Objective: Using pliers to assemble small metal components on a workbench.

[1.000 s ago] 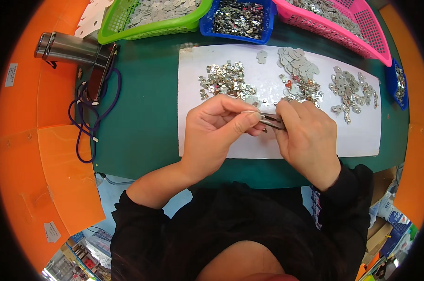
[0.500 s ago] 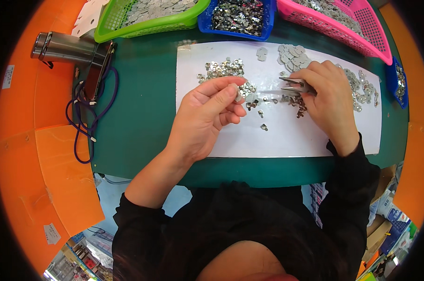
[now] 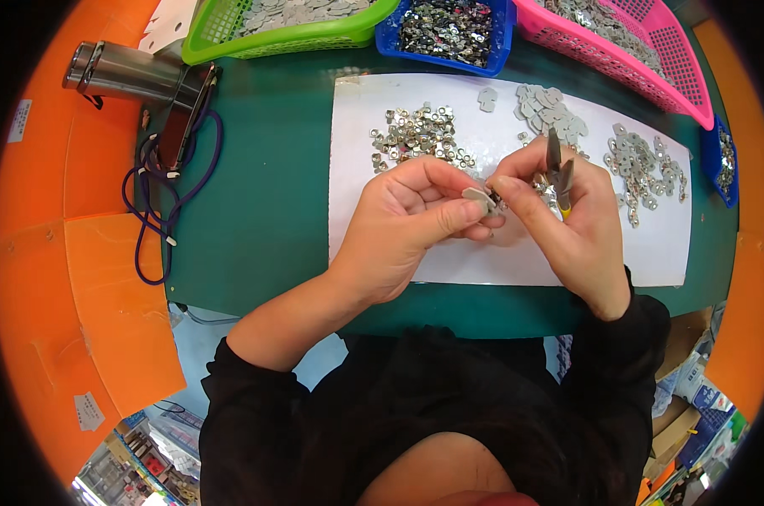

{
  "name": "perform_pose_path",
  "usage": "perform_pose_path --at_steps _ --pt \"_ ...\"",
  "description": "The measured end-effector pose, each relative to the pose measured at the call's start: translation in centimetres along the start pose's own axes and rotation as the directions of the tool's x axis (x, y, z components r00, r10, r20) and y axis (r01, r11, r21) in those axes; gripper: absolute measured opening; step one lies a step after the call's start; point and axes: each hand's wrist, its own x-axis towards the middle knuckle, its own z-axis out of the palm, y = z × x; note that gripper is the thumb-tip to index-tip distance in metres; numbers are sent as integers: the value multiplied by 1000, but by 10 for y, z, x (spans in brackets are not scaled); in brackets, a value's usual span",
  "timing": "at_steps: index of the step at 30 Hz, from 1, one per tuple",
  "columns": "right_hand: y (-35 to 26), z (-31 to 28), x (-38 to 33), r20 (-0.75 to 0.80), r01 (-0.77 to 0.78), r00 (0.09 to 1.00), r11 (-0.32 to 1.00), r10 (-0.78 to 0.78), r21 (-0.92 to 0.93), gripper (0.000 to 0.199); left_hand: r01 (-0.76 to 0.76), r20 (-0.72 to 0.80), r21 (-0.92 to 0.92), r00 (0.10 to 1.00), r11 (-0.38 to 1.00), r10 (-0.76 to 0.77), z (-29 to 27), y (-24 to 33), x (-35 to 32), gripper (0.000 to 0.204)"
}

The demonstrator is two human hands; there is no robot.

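My left hand (image 3: 420, 215) pinches a small flat grey piece (image 3: 476, 197) between thumb and fingers. Touching it from the other side are the thumb and forefinger of my right hand (image 3: 572, 228), closed on a tiny metal part that is mostly hidden. A pair of pliers (image 3: 559, 169) is tucked in that same hand, its dark jaws pointing up and away and a bit of yellow handle showing. Beyond my left hand lies a heap of small shiny metal parts (image 3: 416, 135). Flat grey pieces (image 3: 549, 110) are piled past my right hand.
A white sheet (image 3: 357, 202) covers part of the green table (image 3: 255, 219). Along the back stand a green basket (image 3: 289, 44), a blue tray (image 3: 445, 61) and a pink basket (image 3: 618, 76). Linked grey-and-metal pieces (image 3: 639, 160) lie at right. A steel flask (image 3: 129, 74) and purple cord (image 3: 217, 143) sit left.
My right hand has moved left to meet my left hand, and the pliers have turned from pointing left to pointing up. My left hand has shifted slightly right and nearer.
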Motion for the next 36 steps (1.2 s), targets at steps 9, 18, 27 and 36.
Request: perform_pose_path --at_steps 9,18,27,36 --pt "-1 -4 1 149 -297 952 925 268 235 14 26 -16 -61 1000 998 -27 -3 1 -1 14" --pt "-6 -21 7 322 -303 915 941 244 149 19 -287 65 362 957 887 283 6 -3 -7 18" --pt "-10 -27 12 396 -291 890 951 227 108 23 -420 169 567 901 708 399 6 -5 -7 16" --pt "-13 -12 3 173 -138 979 980 112 145 12 -447 236 589 892 673 385 1 -4 -7 21"
